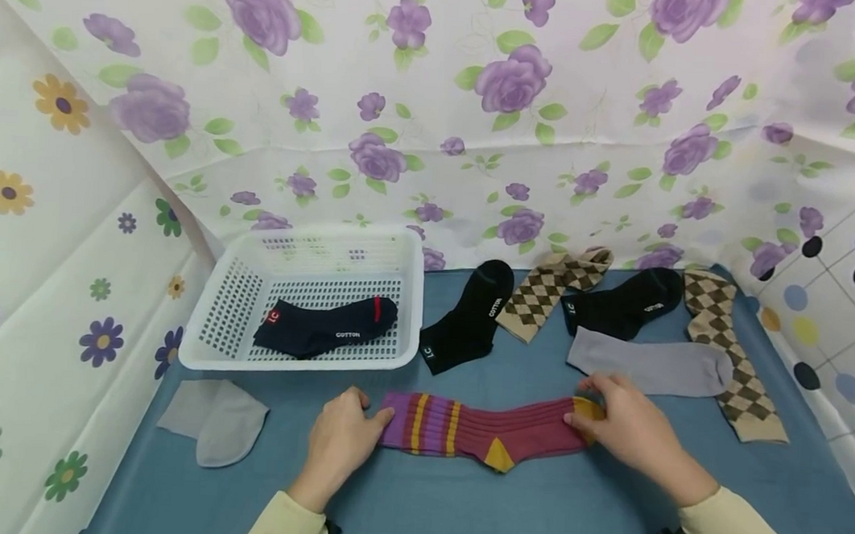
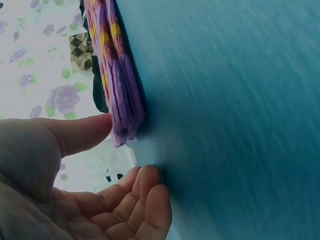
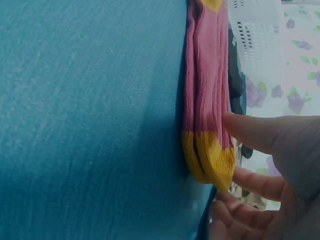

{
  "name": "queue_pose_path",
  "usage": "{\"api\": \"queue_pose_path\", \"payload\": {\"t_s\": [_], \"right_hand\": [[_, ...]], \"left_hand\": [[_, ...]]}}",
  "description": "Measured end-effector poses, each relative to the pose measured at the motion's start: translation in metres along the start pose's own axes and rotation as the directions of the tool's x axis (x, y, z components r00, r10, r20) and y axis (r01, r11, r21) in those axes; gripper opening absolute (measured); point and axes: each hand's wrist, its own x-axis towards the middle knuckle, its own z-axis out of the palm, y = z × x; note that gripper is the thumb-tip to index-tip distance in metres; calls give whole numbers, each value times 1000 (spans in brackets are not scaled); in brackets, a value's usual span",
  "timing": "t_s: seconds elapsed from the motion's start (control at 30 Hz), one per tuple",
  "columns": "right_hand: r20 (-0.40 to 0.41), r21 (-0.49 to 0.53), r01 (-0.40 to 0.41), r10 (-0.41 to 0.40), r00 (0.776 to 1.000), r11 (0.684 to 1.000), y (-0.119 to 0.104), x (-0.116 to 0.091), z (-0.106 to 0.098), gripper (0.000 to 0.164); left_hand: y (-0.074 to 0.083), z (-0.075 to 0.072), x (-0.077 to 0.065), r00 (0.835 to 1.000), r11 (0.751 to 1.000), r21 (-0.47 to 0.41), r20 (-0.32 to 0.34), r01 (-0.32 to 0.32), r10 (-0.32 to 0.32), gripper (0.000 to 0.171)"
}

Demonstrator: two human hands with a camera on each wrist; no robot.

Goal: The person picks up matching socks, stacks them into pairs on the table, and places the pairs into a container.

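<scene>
A pair of striped socks [image 1: 528,429], maroon and purple with yellow bands, heel and toe, lies flat across the blue cloth, one sock on top of the other. At the purple cuff [image 2: 125,110], my left hand [image 1: 342,440] touches the edge with its thumb [image 2: 90,132]; its other fingers are loosely bent beside the cuff, holding nothing. My right hand [image 1: 633,427] is at the yellow toe [image 3: 215,160]. Its thumb [image 3: 250,130] rests on the maroon part just above the toe, and the fingers lie along the toe's far edge.
A white basket [image 1: 299,367] at the back left holds dark navy socks [image 1: 323,326]. Grey socks [image 1: 212,421] lie folded at left. Black socks [image 1: 472,314], more black socks [image 1: 625,301], checkered socks [image 1: 542,297], others checkered [image 1: 735,348] and lilac-grey socks [image 1: 647,363] lie back right.
</scene>
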Motion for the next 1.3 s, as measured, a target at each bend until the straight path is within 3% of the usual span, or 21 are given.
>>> {"api": "queue_pose_path", "payload": {"t_s": [0.13, 0.3, 0.73, 1.0, 1.3], "right_hand": [[60, 49, -26, 23, 998, 998, 0, 1, 1, 55], [115, 136, -38, 22, 993, 990, 2, 1, 1, 48], [167, 165, -58, 30, 985, 985, 4, 0, 3, 33], [185, 224, -76, 34, 982, 972, 4, -4, 0, 22], [152, 237, -57, 21, 988, 970, 4, -3, -5, 18]], "left_hand": [[2, 1, 2, 1000, 999, -39, 12, -4, 5, 44], [2, 4, 5, 1000, 997, -81, 15, -19, 21, 39], [11, 7, 5, 994, 992, -124, 109, 22, -9, 37], [14, 8, 0, 996, 988, -147, 71, -48, 59, 27], [14, 12, -2, 992, 972, -198, 11, -125, 129, 25]]}}
